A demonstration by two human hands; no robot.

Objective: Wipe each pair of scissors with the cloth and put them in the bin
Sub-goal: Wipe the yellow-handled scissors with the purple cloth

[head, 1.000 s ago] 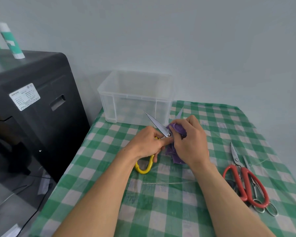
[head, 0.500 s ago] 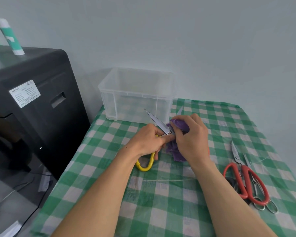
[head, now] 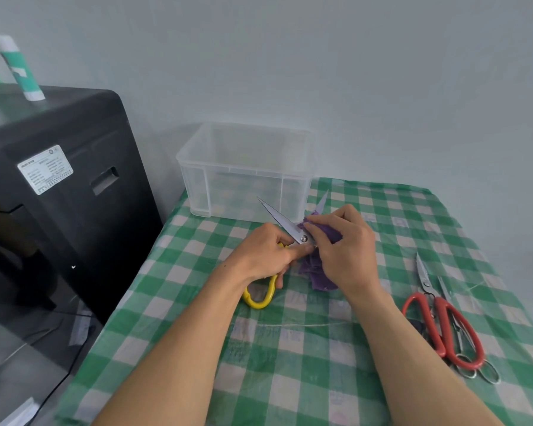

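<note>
**Cloth on the blade of the yellow scissors**

Seen from the head, looking down on a counter (head: pixel 290 379) under a green checked cover. At far left stands a black cabinet (head: pixel 59 195). Right of it, at the counter's back edge, sits the clear bin (head: pixel 246 170); no scissors show through its walls.

In front of the bin, the left hand (head: pixel 265 256) grips the handles of the yellow scissors (head: pixel 285 224), with the thumb beside the pivot. The blades are spread. One points up and left toward the bin, and the tip of the other pokes out above a purple cloth (head: pixel 317 272). The right hand (head: pixel 348 250) pinches that cloth around the second blade, close to the pivot.

At far right, a red pair (head: pixel 443 327) lies flat on the counter, on top of a thin metal pair (head: pixel 490 375). Both look unwiped.

The step in hand seems to be wiping the first pair. To do it well, the left hand should hold the handles steady while the right draws the cloth from pivot to tip. Fingers belong on the flat sides, off the cutting edge. The bare blade likely needs the same pass. Closing the blades before lowering the pair into the bin would be safest.
</note>
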